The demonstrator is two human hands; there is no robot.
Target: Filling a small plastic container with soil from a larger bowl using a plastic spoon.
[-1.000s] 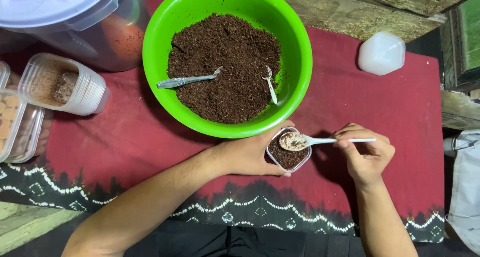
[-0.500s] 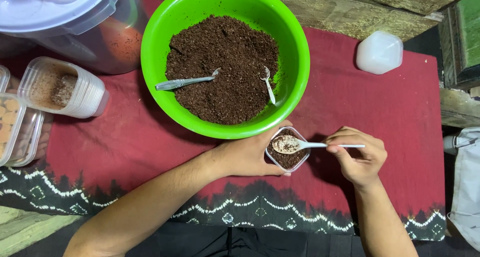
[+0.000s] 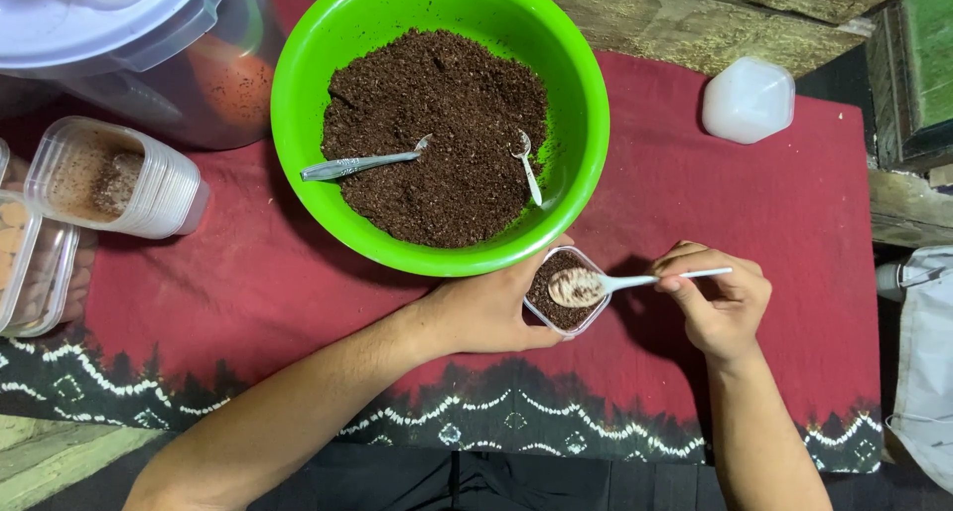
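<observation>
**Spoon settles lower over the cup**

Since half a second ago the white spoon has tipped a little flatter, its bowl now over the small cup. The right hand pinches the spoon's handle, fingers closed on it. The left hand wraps the cup (already holding dark mix). The cup sits on the red cloth, just beside the green bowl, where two metal spoons lie.
</observation>
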